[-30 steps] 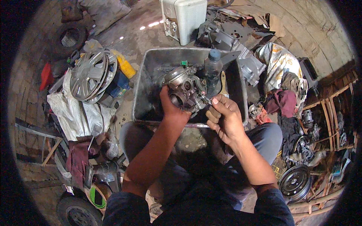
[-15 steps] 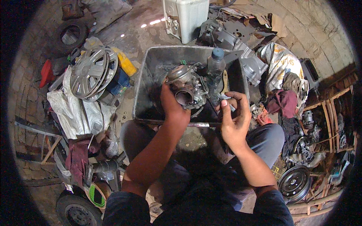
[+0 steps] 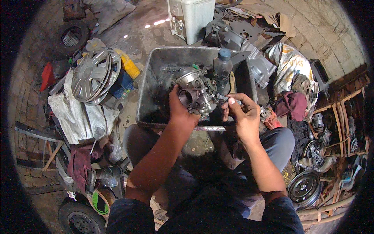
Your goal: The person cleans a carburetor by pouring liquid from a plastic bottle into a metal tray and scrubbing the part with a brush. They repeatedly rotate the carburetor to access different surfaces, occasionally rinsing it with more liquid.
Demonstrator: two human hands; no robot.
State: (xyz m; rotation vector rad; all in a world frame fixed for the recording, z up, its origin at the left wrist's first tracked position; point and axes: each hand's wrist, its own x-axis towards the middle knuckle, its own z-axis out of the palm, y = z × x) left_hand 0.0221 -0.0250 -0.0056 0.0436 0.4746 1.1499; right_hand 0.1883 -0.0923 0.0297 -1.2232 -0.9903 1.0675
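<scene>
My left hand (image 3: 181, 109) is wrapped round the near left side of a metal carburetor (image 3: 202, 97), whose round bore faces up toward me. It is held above a dark, grimy tub (image 3: 144, 91). My right hand (image 3: 245, 113) pinches a slim silver tool (image 3: 221, 96) between thumb and fingers. The tool's tip meets, or nearly meets, the carburetor's right side; its kind is too small to tell. A clear bottle with a blue cap (image 3: 223, 66) stands in the tub behind my right hand. Beside the bottle leans a tan handle (image 3: 232, 82), its lower end hidden.
Hubcaps (image 3: 91, 76) and a yellow bottle (image 3: 129, 65) lie left of the tub. A white container (image 3: 191, 21) stands beyond it. Grey metal housings (image 3: 257, 64), a white sack (image 3: 288, 66) and a maroon cloth (image 3: 292, 106) crowd the right. My knees flank the tub's near side.
My left hand has turned the carburetor so its bore and right side face up more. My right hand has moved left, bringing the silver tool to the carburetor.
</scene>
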